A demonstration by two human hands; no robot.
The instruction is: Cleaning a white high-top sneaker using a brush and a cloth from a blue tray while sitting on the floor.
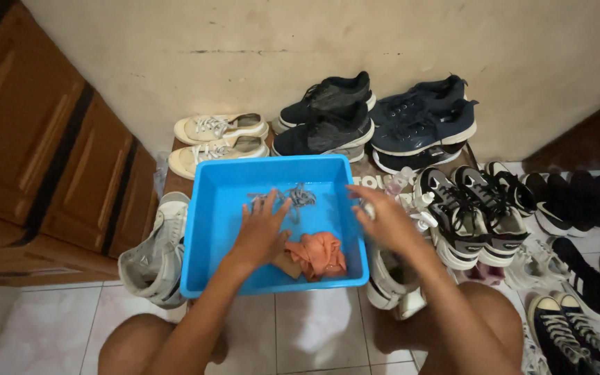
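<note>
A blue rectangular plastic tub (pixel 206 236) sits on the tiled floor in front of my knees. Inside it lie a tangle of grey laces (pixel 292 196) near the far side and a crumpled orange cloth (pixel 319 254) near the front. My left hand (pixel 262 232) is spread open inside the tub, just left of the cloth and below the laces, holding nothing. My right hand (pixel 381 221) hovers over the tub's right rim with fingers apart, empty.
Cream sneakers (pixel 218 141), black sneakers (pixel 328 114) and navy sneakers (pixel 421 121) line the wall behind the tub. A grey high-top (pixel 155 257) lies left, black-and-white shoes (pixel 467 208) crowd the right. A wooden cabinet (pixel 43 153) stands at left.
</note>
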